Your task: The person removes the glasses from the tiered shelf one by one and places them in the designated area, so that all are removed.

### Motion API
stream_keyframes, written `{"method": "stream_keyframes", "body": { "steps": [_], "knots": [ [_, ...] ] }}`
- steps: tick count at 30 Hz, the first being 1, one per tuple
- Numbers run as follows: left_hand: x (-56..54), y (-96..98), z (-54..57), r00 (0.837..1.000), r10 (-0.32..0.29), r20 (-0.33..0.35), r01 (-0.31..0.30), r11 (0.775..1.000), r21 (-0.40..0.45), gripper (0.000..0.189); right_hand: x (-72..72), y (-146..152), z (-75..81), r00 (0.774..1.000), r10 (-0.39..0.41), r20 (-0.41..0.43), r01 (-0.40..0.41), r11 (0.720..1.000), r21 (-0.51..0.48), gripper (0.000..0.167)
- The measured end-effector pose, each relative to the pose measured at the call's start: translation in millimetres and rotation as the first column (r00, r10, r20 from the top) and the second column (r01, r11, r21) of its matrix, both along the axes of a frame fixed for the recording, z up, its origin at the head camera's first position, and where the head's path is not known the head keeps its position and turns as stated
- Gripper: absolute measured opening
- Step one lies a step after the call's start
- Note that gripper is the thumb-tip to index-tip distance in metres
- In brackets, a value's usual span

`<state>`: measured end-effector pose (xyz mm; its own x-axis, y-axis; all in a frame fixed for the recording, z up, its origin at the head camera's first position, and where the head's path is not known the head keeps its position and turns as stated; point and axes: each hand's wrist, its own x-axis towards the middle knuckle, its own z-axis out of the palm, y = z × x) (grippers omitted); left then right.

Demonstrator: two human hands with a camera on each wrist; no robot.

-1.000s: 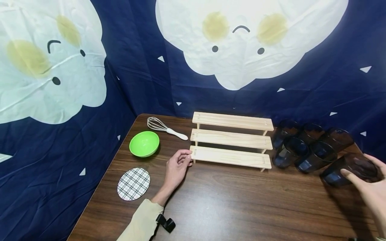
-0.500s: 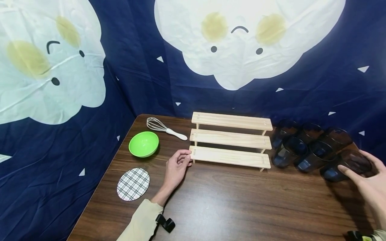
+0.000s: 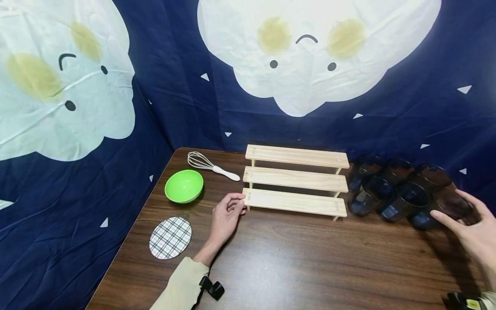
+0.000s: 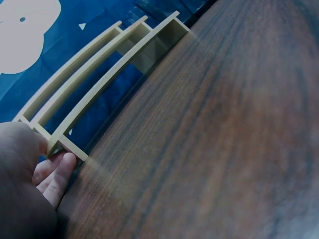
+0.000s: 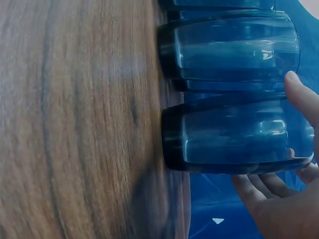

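At the right of the head view, my right hand [image 3: 478,230] grips a dark, see-through glass tumbler [image 3: 422,219] near its rim. In the right wrist view this tumbler [image 5: 229,137] stands upright with its base at the tabletop, right beside another tumbler [image 5: 224,47]. My left hand [image 3: 226,217] pinches the left end of the lowest board of a three-tier wooden display rack [image 3: 294,202], its other fingers curled below. The left wrist view shows that hand [image 4: 25,174] at the rack's end [image 4: 114,74]. The rack's boards bear nothing.
Several more dark tumblers [image 3: 370,196] stand in two rows right of the rack. Left of it lie a white whisk [image 3: 224,173], a green bowl [image 3: 184,186] and a checked round mat [image 3: 170,238] on the brown wooden table [image 3: 310,258]. A blue cloud-print cloth [image 3: 186,107] hangs behind.
My right hand has carried its tumbler left and toward the back, closing in on the other tumblers. The left hand keeps its hold on the rack, unmoved.
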<state>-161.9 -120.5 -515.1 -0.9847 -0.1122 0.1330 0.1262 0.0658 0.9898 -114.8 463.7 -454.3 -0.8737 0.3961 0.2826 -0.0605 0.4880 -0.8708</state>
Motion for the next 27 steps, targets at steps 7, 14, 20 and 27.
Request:
{"method": "stream_keyframes", "body": {
  "steps": [7, 14, 20, 27],
  "knots": [
    [0.4, 0.5, 0.6, 1.000, -0.005, -0.005, 0.005, 1.000, 0.009, 0.014, -0.3, -2, 0.1, 0.999, -0.038, 0.030, 0.036, 0.998, 0.054, 0.083],
    [1.1, 0.5, 0.8, 1.000, -0.007, -0.007, 0.008, 1.000, 0.005, 0.015, 1.0, -4, -1.7, 0.999, -0.044, 0.022, 0.043, 0.999, 0.030, 0.088],
    [0.4, 1.2, 1.5, 1.000, -0.003, -0.002, 0.003, 1.000, 0.007, 0.015, 9.9, -4, -1.6, 0.999, 0.001, 0.043, -0.003, 0.998, 0.064, 0.093],
    [1.1, 0.7, 1.9, 1.000, -0.009, 0.015, 0.009, 1.000, 0.009, 0.017, 18.4, -10, 1.7, 0.999, -0.021, -0.032, 0.026, 0.987, 0.157, 0.066]
  ]
}}
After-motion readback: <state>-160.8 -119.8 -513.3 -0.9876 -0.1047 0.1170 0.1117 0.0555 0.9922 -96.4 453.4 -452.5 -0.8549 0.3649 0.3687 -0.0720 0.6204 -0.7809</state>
